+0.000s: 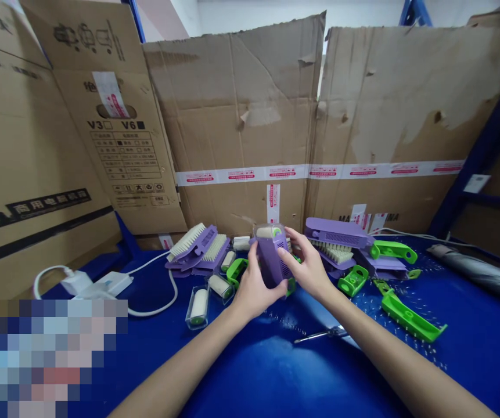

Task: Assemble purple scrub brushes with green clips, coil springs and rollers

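Note:
My left hand [256, 284] and my right hand [306, 261] both hold a purple plastic brush body [270, 258] above the blue table. The body stands tilted, its slotted side toward the right. At its top sits a clear case with a pale roller [268, 231] inside. My left fingers wrap round its left side and lower end, with the thumb near the bottom. From the right, my right fingers and thumb press on its side and top edge. Some green plastic shows beneath it. Just below my hands lies a screwdriver [319, 335] with a metal shaft.
Purple brushes with pale bristles [200, 249] lie at left; more purple brushes [339, 235] are stacked at right. Rollers in clear cases [198, 306] stand left of my hands. Green handles [413, 316] and small screws lie right. A white charger [78, 283] trails cables. Cardboard walls [241, 128] enclose the back.

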Available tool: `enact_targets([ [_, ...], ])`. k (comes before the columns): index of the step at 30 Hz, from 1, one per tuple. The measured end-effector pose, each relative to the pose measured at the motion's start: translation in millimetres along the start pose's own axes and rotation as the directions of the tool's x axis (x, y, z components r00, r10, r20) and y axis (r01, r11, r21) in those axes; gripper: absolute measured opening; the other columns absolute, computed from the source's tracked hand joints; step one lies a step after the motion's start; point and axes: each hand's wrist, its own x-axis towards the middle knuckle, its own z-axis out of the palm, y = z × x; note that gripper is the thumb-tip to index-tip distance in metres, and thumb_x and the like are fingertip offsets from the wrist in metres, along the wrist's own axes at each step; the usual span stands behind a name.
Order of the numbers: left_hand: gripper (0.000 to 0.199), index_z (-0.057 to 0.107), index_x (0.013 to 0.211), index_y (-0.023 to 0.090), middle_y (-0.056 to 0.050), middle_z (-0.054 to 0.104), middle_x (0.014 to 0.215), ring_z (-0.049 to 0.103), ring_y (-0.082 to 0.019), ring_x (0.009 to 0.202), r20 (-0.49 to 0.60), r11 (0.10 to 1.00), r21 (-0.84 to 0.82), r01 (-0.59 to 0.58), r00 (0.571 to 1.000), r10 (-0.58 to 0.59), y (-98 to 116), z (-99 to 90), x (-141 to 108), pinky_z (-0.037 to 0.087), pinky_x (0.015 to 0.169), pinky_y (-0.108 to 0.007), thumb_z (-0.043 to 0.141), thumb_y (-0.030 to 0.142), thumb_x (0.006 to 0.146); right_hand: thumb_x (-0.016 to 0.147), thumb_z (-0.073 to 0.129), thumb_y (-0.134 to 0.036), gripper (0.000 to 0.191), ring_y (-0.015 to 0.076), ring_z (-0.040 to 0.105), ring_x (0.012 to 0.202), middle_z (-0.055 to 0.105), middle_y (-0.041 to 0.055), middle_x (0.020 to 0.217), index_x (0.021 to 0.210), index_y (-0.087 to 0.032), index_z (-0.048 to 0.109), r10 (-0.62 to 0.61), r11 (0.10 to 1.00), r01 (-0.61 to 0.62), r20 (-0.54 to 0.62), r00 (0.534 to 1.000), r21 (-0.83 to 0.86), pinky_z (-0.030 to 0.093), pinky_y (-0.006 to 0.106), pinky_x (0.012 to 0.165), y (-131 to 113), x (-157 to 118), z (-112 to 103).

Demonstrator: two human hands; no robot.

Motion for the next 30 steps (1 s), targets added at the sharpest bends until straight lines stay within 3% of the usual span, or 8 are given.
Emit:
enact_targets([
  [5,0.096,-0.001,0.140,0.026,-0.016,0.044,0.132,0.059,-0.023,0.104,-0.089,0.955,-0.293,-0.049,0.996,0.023,5,-1.7,4,0.055,0.078,-0.036,0.066,0.028,0.071,0.077,0.062,-0.042,0.061,0.0247,0.046,0.120,0.050,0.0098,0.130,0.131,-0.021,0.043,0.028,0.997,-0.037,0.127,0.992,0.070,0.036,0.043,0.103,1,1,-1],
  [8,0.084,0.002,0.142,0.025,-0.014,0.041,0.137,0.052,-0.023,0.115,-0.083,0.926,-0.362,-0.110,0.993,0.086,4,-5.4,6,0.049,0.091,-0.038,0.058,0.031,0.080,0.078,0.061,-0.043,0.063,0.0240,0.041,0.125,0.044,0.0072,0.137,0.133,-0.022,0.041,0.033,0.987,-0.071,0.257,0.966,0.142,0.031,0.041,0.107,-5,3,-3],
  [10,0.071,0.008,0.143,0.022,-0.012,0.042,0.138,0.047,-0.022,0.122,-0.041,0.927,-0.355,-0.122,0.993,0.115,2,-7.3,7,0.041,0.101,-0.039,0.049,0.033,0.087,0.078,0.061,-0.042,0.062,0.0232,0.043,0.124,0.045,0.0066,0.136,0.133,-0.022,0.041,0.054,0.970,-0.115,0.268,0.962,0.215,0.032,0.039,0.106,-9,4,-5],
  [19,0.059,0.013,0.144,0.019,-0.008,0.037,0.143,0.036,-0.019,0.130,0.085,0.985,-0.052,-0.164,0.982,0.168,4,-13.1,6,0.027,0.110,-0.039,0.034,0.037,0.092,0.076,0.063,-0.041,0.064,0.0231,0.056,0.110,0.056,0.0038,0.125,0.134,-0.027,0.039,0.180,0.886,-0.278,0.276,0.944,0.371,0.047,0.038,0.093,-11,5,-8],
  [22,0.059,0.013,0.144,0.019,-0.008,0.042,0.140,0.039,-0.020,0.128,0.126,0.986,0.040,-0.159,0.980,0.153,5,-15.6,6,0.030,0.108,-0.039,0.032,0.037,0.092,0.074,0.064,-0.040,0.067,0.0233,0.056,0.111,0.057,0.0042,0.124,0.134,-0.026,0.039,0.190,0.903,-0.271,0.256,0.948,0.334,0.047,0.039,0.094,-10,7,-8],
  [26,0.058,0.011,0.143,0.018,-0.011,0.055,0.125,0.054,-0.023,0.114,0.113,0.973,0.197,-0.122,0.988,0.102,8,-16.3,2,0.042,0.096,-0.040,0.031,0.040,0.092,0.067,0.071,-0.037,0.079,0.0254,0.053,0.115,0.052,0.0074,0.130,0.136,-0.022,0.037,0.202,0.938,-0.233,0.144,0.969,0.256,0.043,0.043,0.097,-11,12,-13],
  [28,0.054,0.020,0.138,0.017,-0.012,0.057,0.121,0.056,-0.024,0.108,0.143,0.936,0.301,-0.181,0.979,0.143,11,-16.2,0,0.044,0.091,-0.039,0.030,0.043,0.092,0.066,0.071,-0.037,0.081,0.0262,0.052,0.116,0.051,0.0088,0.131,0.137,-0.021,0.036,0.195,0.958,-0.207,0.082,0.978,0.200,0.041,0.044,0.099,-12,15,-16],
  [30,0.050,0.038,0.127,0.016,-0.012,0.059,0.113,0.057,-0.026,0.103,0.288,0.831,0.432,-0.349,0.927,0.240,13,-15.9,-3,0.045,0.086,-0.039,0.034,0.049,0.089,0.065,0.072,-0.036,0.082,0.0266,0.050,0.117,0.049,0.0091,0.133,0.137,-0.021,0.036,0.159,0.978,-0.160,0.015,0.987,0.131,0.039,0.045,0.101,-12,17,-20],
])
